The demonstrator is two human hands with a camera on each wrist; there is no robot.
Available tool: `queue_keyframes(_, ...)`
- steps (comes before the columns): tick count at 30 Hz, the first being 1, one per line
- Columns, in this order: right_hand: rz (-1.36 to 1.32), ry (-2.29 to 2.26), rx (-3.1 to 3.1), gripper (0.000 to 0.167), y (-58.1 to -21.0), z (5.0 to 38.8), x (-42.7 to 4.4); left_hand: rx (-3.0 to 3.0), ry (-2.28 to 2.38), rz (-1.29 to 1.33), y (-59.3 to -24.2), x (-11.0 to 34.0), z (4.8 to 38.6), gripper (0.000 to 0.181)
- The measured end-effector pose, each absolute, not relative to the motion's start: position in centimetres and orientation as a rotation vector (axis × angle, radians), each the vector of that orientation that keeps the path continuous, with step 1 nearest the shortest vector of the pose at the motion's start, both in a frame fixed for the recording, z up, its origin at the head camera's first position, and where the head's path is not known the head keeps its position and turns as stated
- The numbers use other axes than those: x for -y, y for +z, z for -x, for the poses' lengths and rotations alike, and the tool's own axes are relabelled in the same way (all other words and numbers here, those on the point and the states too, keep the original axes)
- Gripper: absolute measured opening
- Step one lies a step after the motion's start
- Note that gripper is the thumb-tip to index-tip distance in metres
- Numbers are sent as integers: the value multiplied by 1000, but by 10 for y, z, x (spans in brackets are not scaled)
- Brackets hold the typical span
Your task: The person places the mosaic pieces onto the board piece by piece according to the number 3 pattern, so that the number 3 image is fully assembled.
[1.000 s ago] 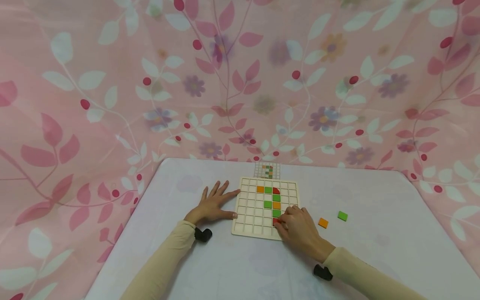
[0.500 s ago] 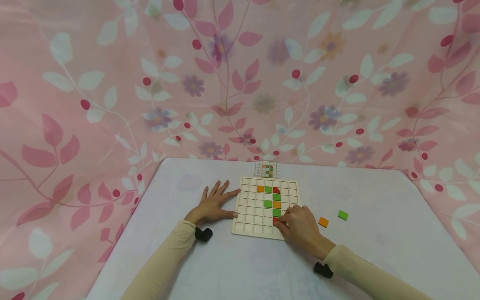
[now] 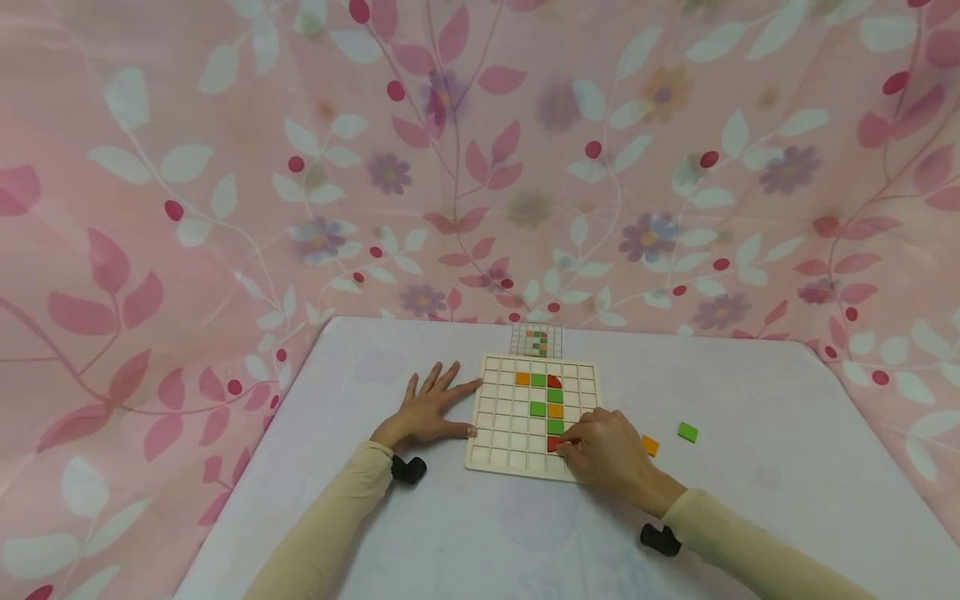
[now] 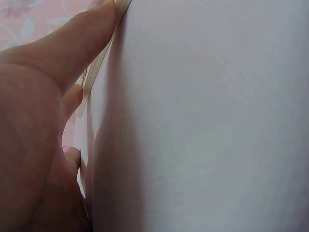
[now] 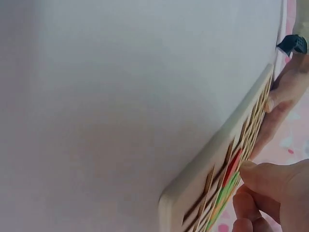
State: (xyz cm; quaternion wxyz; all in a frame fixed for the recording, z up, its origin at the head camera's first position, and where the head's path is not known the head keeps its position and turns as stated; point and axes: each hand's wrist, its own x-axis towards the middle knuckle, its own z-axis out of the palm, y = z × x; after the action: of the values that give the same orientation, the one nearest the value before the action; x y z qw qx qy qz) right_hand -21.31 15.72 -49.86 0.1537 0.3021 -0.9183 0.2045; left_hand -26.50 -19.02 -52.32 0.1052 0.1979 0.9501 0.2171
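Note:
A pale grid board [image 3: 498,433] lies on the table in the head view. Orange, green and red tiles fill some of its cells. At the lower end of the tile column is a red tile [image 3: 553,445], and my right hand [image 3: 615,454] pinches at its right edge with thumb and forefinger. In the right wrist view the thumb tip lies against the red tile [image 5: 232,167], the other fingers curled. My left hand [image 3: 426,417] is spread flat with thumb and forefinger touching the board's left edge. The left wrist view shows that thumb against the board's side.
A small card [image 3: 517,340] printed with a coloured grid pattern lies behind the board. To the right, a loose orange tile [image 3: 651,447] is partly hidden by the right hand. A green tile [image 3: 687,432] lies beyond it. A floral curtain [image 3: 480,167] hangs behind the table.
My right hand has shifted slightly to the right, so more of the red tile shows and the loose orange tile is partly covered. The left hand stays put.

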Motion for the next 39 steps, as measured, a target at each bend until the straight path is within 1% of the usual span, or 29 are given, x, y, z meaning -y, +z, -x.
queue_keyframes(4, -777, 522, 2722, 9, -491, 216, -175, -2795, 640, -575, -523, 189, 266, 88)
queue_keyframes(11, -636, 379, 2888, 32, -481, 216, -217, -2799, 632, -586, -524, 189, 265, 87)
queue_keyframes(15, -557, 372, 2919, 37, -479, 215, -238, -2808, 622, -593, -525, 190, 266, 87)
queue_keyframes(21, -417, 331, 2995, 52, -478, 217, -269, -2805, 634, -597, -525, 191, 266, 89)
queue_keyframes(23, -390, 305, 3016, 55, -477, 217, -279, -2796, 640, -596, -525, 190, 266, 89)
queue_keyframes(27, -360, 283, 3043, 52, -475, 216, -298, -2796, 644, -598, -525, 190, 266, 89)
queue_keyframes(31, -355, 281, 3055, 46, -474, 216, -313, -2801, 644, -597, -527, 190, 267, 88)
queue_keyframes(39, -385, 386, 3068, 31, -487, 219, -324, -2799, 685, -611, -534, 193, 269, 92)
